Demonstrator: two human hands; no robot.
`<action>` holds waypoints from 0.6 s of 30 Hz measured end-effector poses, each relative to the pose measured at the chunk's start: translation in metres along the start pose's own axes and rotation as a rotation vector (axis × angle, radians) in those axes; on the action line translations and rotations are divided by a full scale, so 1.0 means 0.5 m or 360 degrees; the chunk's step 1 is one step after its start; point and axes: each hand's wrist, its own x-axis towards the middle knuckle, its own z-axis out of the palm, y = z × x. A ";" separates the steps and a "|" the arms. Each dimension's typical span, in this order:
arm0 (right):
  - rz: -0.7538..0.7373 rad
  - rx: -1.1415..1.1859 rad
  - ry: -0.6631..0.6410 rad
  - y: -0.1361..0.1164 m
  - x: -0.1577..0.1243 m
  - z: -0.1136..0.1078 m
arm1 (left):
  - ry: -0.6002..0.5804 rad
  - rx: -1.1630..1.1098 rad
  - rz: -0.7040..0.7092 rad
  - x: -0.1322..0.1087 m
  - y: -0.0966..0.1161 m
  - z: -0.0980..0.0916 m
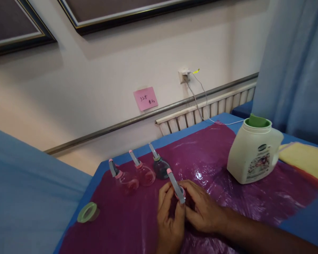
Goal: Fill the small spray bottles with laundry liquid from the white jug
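Note:
Near the lower middle, my left hand (171,215) and my right hand (202,208) are both wrapped around a small cupping-style bottle (176,187) with a pink collar and a grey, pink-tipped stem pointing up and left. My fingers hide its body. Just beyond my hands, three similar rounded bottles stand in a row: a pink-collared one (128,181) at the left, another pink-collared one (147,174), and a dark one with a green collar (161,167) nearest my hands. A green ring-shaped lid (88,212) lies to the left.
Purple plastic sheeting (116,225) covers the blue table (304,225). A large cream jug (254,155) stands at the right beside a yellow cloth (307,158). Blue curtains (29,197) hang at both sides; a white cable (230,124) reaches the table from a wall socket.

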 end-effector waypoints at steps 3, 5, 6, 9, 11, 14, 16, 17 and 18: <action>0.0001 -0.0001 -0.0044 -0.001 -0.001 0.003 | 0.0057 0.0010 -0.0050 -0.002 0.000 0.005; 0.0015 0.0000 -0.0050 -0.002 0.000 0.005 | 0.0093 0.0018 -0.0059 -0.003 -0.003 0.007; 0.0030 0.0000 -0.0045 -0.003 0.000 0.006 | 0.0105 0.0027 -0.0057 -0.004 -0.006 0.007; 0.0053 0.0007 -0.0023 -0.005 0.002 0.008 | 0.0160 0.0054 -0.0026 -0.004 -0.016 0.009; 0.0036 0.0027 -0.0001 -0.005 0.002 0.010 | 0.0188 0.0046 -0.0017 -0.004 -0.022 0.011; -0.0031 0.0047 0.0038 -0.006 0.000 0.012 | 0.0234 0.0011 0.0018 -0.008 -0.023 0.012; -0.0072 0.0025 0.0047 -0.005 -0.003 0.013 | 0.0244 0.0000 0.0071 -0.010 -0.019 0.012; -0.0087 0.0005 0.0042 -0.005 -0.004 0.012 | 0.0242 -0.0002 0.0098 -0.011 -0.016 0.012; -0.0097 -0.0013 0.0032 -0.004 -0.006 0.012 | 0.0231 -0.0004 0.0121 -0.011 -0.013 0.011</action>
